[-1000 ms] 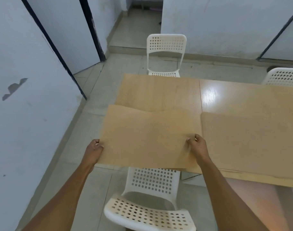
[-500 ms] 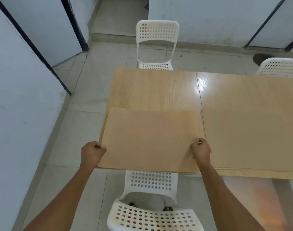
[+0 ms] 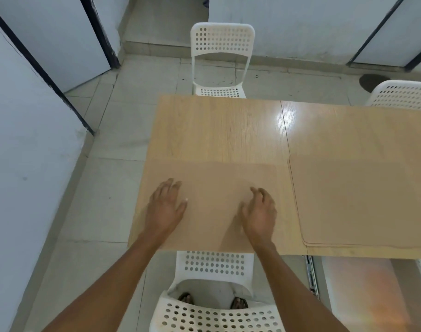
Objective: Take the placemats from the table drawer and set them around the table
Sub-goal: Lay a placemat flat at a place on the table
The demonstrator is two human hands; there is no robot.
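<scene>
A tan placemat (image 3: 212, 178) lies flat on the near left corner of the light wooden table (image 3: 216, 130). My left hand (image 3: 165, 207) rests palm down on its left part, fingers spread. My right hand (image 3: 260, 212) hovers or rests over its right part, fingers apart and slightly curled. Neither hand grips anything. To the right, a stack of tan placemats (image 3: 363, 200) lies along the table's near edge. Below that stack an open drawer (image 3: 363, 291) shows under the table, with a metal slide rail (image 3: 310, 274) on its left.
A white perforated chair (image 3: 216, 303) stands right in front of me, tucked at the table's near edge. Another white chair (image 3: 221, 61) is at the far side, a third (image 3: 403, 94) at the far right. A white wall (image 3: 25, 140) runs close on the left.
The placemat, held by its two sides, came down flat onto the table's near left corner. Both hands let go and moved inward onto its top.
</scene>
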